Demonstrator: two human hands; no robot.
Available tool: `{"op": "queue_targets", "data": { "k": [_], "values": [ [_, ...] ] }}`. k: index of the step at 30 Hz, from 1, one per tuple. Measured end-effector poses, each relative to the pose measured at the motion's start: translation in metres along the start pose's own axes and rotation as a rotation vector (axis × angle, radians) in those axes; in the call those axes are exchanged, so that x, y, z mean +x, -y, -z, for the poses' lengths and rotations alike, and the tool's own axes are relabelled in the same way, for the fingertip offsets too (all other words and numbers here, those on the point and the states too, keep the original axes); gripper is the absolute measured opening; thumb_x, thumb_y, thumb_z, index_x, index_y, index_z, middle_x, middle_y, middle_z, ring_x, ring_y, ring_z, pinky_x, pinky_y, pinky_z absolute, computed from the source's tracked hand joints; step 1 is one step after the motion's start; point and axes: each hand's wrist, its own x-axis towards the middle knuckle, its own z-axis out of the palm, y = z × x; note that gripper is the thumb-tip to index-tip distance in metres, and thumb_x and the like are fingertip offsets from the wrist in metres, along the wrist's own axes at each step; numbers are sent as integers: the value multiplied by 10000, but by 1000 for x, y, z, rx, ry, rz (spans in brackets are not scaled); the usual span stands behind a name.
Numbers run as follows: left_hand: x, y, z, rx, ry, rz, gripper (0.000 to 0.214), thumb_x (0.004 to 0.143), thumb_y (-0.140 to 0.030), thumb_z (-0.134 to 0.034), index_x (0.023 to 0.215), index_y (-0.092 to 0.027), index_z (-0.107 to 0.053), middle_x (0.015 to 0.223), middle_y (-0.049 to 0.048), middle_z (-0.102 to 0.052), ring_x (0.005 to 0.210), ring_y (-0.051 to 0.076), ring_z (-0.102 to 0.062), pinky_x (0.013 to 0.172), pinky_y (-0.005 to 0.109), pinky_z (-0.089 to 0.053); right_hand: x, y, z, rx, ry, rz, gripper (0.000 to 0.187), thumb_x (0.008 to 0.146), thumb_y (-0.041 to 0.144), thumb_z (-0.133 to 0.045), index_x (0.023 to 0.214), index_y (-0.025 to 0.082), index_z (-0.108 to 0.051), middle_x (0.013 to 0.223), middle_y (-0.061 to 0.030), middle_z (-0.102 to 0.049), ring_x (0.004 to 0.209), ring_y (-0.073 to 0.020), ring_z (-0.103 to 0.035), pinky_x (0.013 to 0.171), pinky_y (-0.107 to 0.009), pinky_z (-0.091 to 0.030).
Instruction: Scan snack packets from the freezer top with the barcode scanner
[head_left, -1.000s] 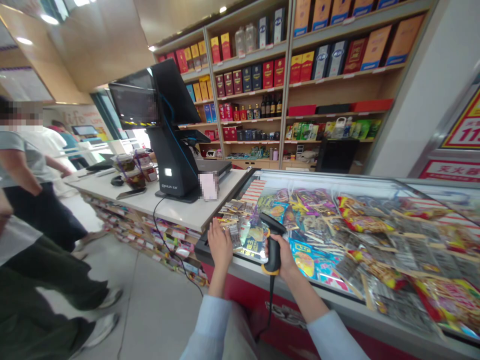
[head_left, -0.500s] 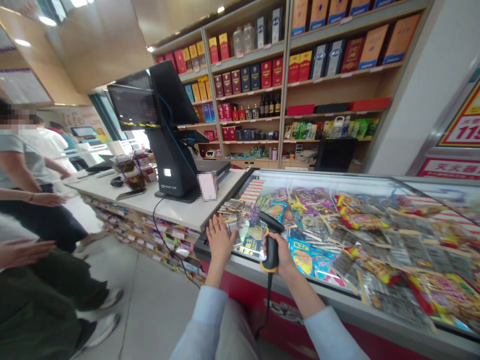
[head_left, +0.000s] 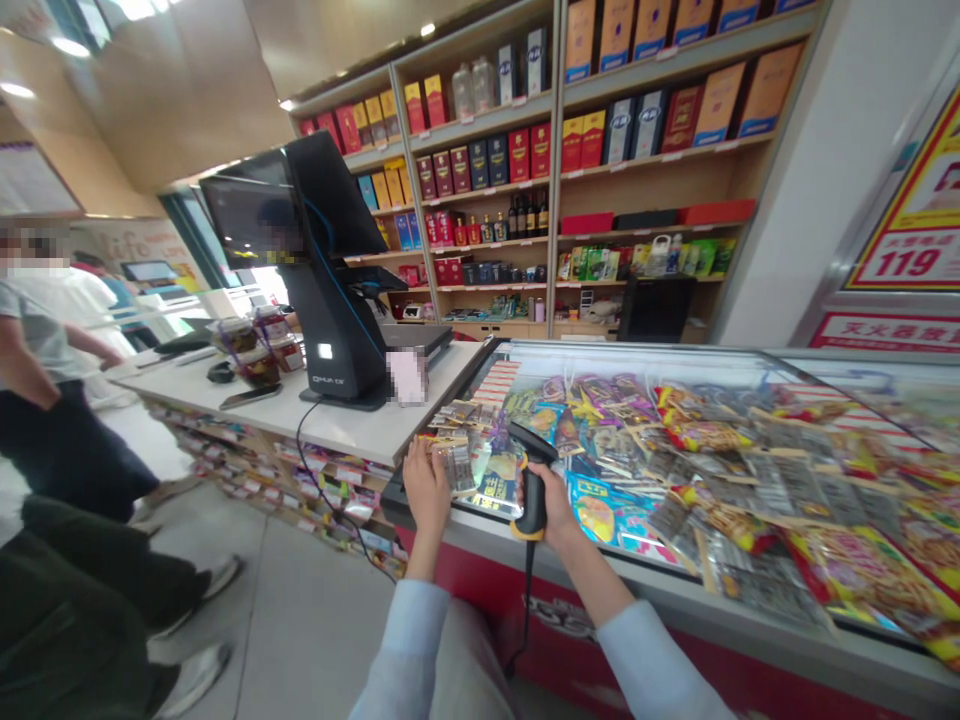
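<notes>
In the head view, my right hand point(head_left: 556, 505) is wrapped round the handle of a black and yellow barcode scanner point(head_left: 533, 500). The scanner's head points up and left over the glass top, and its cable hangs down from the handle. My left hand point(head_left: 429, 490) lies at the near left corner of the red display freezer point(head_left: 480, 575), fingers stretched out. Beside its thumb is a clear packet of grey sticks point(head_left: 459, 464); whether the hand touches it I cannot tell. Under the glass lie blue snack bags point(head_left: 600, 510) and several other packets.
To the left, a white counter point(head_left: 352, 432) carries a black checkout terminal point(head_left: 337, 340), a phone point(head_left: 251, 396) and lidded tubs point(head_left: 259, 365). A cable runs down the counter's front. People point(head_left: 45, 370) stand further left. Shelves of boxes point(head_left: 480, 165) rise behind.
My left hand has moved slightly left, its fingers closer together, and the grey packet beside it shows more. The scanner remains in my right hand. The view has turned slightly right.
</notes>
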Motion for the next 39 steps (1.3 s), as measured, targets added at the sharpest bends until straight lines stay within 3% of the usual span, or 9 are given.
{"op": "queue_targets", "data": {
  "k": [3, 16, 20, 23, 28, 34, 39],
  "values": [
    [1, 1, 3, -129, -47, 63, 488, 966, -396, -291, 1326, -145, -505, 1368, 172, -533, 1303, 259, -468, 1111, 459, -344, -1, 0, -1, 4, -4, 30, 212, 616, 351, -679, 606, 175, -563, 511, 3, -585, 380, -107, -498, 352, -212, -394],
    [6, 12, 6, -219, 58, 179, 464, 932, -423, -371, 1250, -156, -576, 1293, 143, -607, 1249, 251, -529, 1080, 414, -394, -19, 20, 9, 27, 0, 47, 207, 597, 352, -673, 630, 174, -574, 500, 22, -565, 368, -108, -505, 344, -216, -398],
    [10, -1, 8, -221, 66, 171, 477, 921, -409, -391, 1265, -124, -559, 1306, 170, -589, 1273, 270, -504, 1094, 437, -371, -26, 34, 13, 38, -9, 70, 197, 596, 343, -669, 638, 175, -575, 509, 15, -578, 372, -103, -501, 351, -214, -407],
    [16, -28, 8, -249, 54, 114, 490, 920, -415, -387, 1263, -107, -553, 1334, 184, -561, 1299, 274, -474, 1119, 435, -336, -32, 55, 19, 31, -5, 119, 197, 590, 336, -671, 658, 166, -600, 509, 15, -577, 372, -105, -494, 341, -217, -405],
    [21, -98, -7, -392, 126, 34, 469, 932, -427, -379, 1281, -152, -530, 1382, 145, -528, 1317, 249, -454, 1131, 422, -324, -47, 109, 41, 10, -41, 264, 203, 607, 323, -692, 704, 160, -620, 517, 20, -579, 376, -105, -494, 342, -218, -412],
    [-1, -189, -40, -527, 258, -78, 462, 947, -425, -372, 1294, -155, -513, 1376, 135, -535, 1319, 232, -454, 1128, 417, -334, -72, 176, 91, 22, -121, 398, 189, 626, 319, -695, 691, 175, -592, 535, 17, -588, 390, -105, -501, 350, -214, -419],
    [-29, -248, -66, -616, 373, -189, 451, 949, -403, -385, 1319, -168, -491, 1432, 133, -483, 1357, 236, -414, 1140, 438, -314, -93, 219, 139, 22, -219, 465, 184, 638, 318, -684, 708, 186, -576, 556, 24, -587, 390, -100, -498, 346, -209, -404]
  ]
}}
